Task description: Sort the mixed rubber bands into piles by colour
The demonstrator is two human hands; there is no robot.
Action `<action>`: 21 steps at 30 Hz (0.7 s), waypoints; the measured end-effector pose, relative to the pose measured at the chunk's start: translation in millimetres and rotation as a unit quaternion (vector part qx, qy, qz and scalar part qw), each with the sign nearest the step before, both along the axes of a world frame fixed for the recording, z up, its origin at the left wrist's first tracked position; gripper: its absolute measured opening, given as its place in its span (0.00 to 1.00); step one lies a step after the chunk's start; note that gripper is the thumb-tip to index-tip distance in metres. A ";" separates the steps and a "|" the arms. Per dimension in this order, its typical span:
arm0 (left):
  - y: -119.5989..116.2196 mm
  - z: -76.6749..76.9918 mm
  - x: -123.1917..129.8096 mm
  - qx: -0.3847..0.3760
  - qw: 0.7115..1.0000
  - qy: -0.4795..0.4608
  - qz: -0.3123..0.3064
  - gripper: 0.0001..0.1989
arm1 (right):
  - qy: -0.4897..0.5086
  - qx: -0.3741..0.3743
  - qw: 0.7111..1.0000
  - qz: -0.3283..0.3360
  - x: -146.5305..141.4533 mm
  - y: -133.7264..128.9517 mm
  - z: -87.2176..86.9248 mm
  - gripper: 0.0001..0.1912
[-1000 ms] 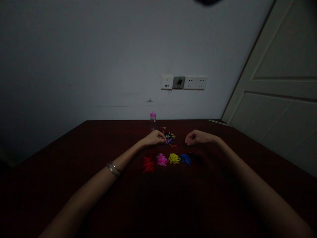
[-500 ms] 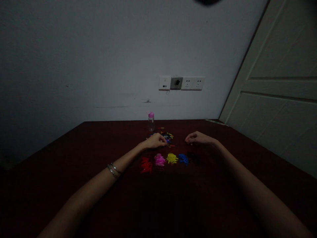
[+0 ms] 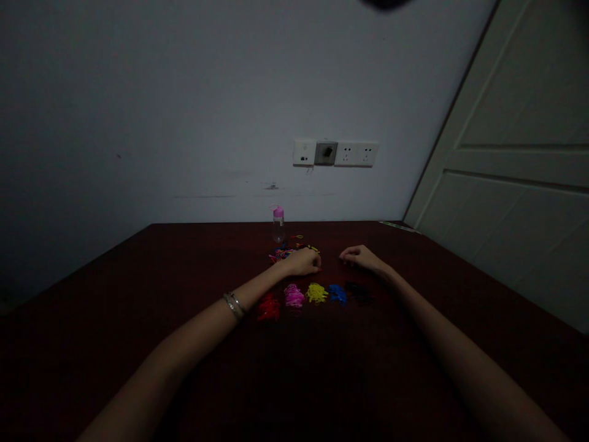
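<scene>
My left hand (image 3: 304, 262) rests over the front right of a mixed heap of small coloured bands (image 3: 280, 255). Its fingers are curled down and closed, with a hint of red at the tips; what they hold is too small to name. To the right, my right hand (image 3: 361, 256) hovers low over the table with fingers bent and pressed together. Anything in its pinch is hidden. In front lie sorted piles of looped bands: red (image 3: 269, 307), pink (image 3: 294, 296), yellow (image 3: 317, 293), blue (image 3: 337, 294) and black (image 3: 360, 293), the last barely visible against the dark wood.
A clear bottle with a pink cap (image 3: 278, 226) stands behind the heap, and a loose red and yellow band (image 3: 297, 237) lies beside it. The dark red table (image 3: 221, 245) meets a wall with sockets (image 3: 356, 154). A pale door (image 3: 510, 159) rises at the right.
My left hand has shifted right and slightly forward, covering more of the heap's right side and the red piece there. My right hand stays nearly in place. The view has drifted slightly.
</scene>
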State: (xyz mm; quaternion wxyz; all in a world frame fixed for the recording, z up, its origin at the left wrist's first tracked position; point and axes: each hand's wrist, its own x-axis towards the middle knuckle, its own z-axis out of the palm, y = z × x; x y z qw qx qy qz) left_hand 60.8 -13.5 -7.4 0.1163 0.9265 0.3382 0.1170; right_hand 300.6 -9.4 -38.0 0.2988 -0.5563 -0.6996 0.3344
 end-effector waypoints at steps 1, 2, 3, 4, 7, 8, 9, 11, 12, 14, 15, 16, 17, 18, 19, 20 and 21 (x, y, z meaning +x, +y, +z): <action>0.4 0.1 1.1 0.007 1.000 0.007 0.003 0.06 | -0.001 0.000 1.000 -0.003 -0.2 0.0 -0.2 0.14; 0.9 -0.1 2.0 0.011 1.000 0.014 0.004 0.06 | -0.003 0.000 1.000 -0.005 -0.5 0.0 -0.3 0.14; 1.7 -0.6 2.7 0.015 1.000 0.020 0.003 0.06 | -0.005 0.000 1.000 -0.007 -0.8 -0.1 -0.4 0.15; 2.6 -1.2 3.1 0.017 1.000 0.024 0.002 0.06 | -0.006 0.000 1.000 -0.008 -1.1 -0.1 -0.5 0.15; 5.7 -2.3 2.5 0.012 1.000 0.020 0.000 0.06 | -0.006 0.002 1.000 -0.010 -1.3 -0.3 -0.5 0.15; 6.6 -1.5 1.3 0.005 1.000 0.011 -0.002 0.06 | -0.004 0.003 1.000 -0.011 -1.2 -0.3 -0.4 0.15; 7.2 0.4 -0.7 -0.004 1.000 -0.001 -0.004 0.06 | -0.002 0.004 1.000 -0.011 -1.2 -0.5 -0.3 0.15; 7.3 7.7 -7.8 -0.031 0.999 -0.030 -0.010 0.07 | -0.002 0.005 1.000 -0.008 -1.3 -1.0 0.2 0.15; 6.7 13.0 -13.3 -0.047 0.998 -0.043 -0.011 0.07 | -0.002 0.006 1.000 -0.008 -1.4 -1.4 0.6 0.15; 4.5 25.3 -28.4 -0.084 0.994 -0.061 -0.011 0.07 | -0.004 0.008 1.000 -0.011 -1.9 -2.4 1.2 0.15; 3.0 31.4 -37.8 -0.098 0.993 -0.065 -0.011 0.07 | -0.004 0.010 1.000 -0.011 -2.1 -2.9 1.5 0.15; 1.3 36.9 -48.2 -0.116 0.991 -0.062 -0.010 0.08 | -0.004 0.011 1.000 -0.011 -2.3 -3.2 1.7 0.15; -0.6 41.4 -59.0 -0.131 0.990 -0.058 -0.005 0.08 | -0.004 0.013 1.000 -0.010 -2.5 -3.3 1.7 0.15; -2.6 44.5 -69.9 -0.146 0.988 -0.057 -0.005 0.08 | -0.004 0.014 1.000 -0.009 -2.5 -3.1 1.6 0.15; -4.8 46.0 -80.4 -0.158 0.986 -0.054 -0.008 0.07 | -0.005 0.014 1.000 -0.009 -2.5 -2.8 1.3 0.15; -7.2 46.1 -90.1 -0.169 0.984 -0.050 -0.010 0.07 | -0.006 0.013 1.000 -0.011 -2.4 -2.3 0.8 0.16; -9.9 44.8 -98.9 -0.177 0.983 -0.046 -0.007 0.07 | -0.008 0.011 1.000 -0.013 -2.2 -1.7 0.2 0.16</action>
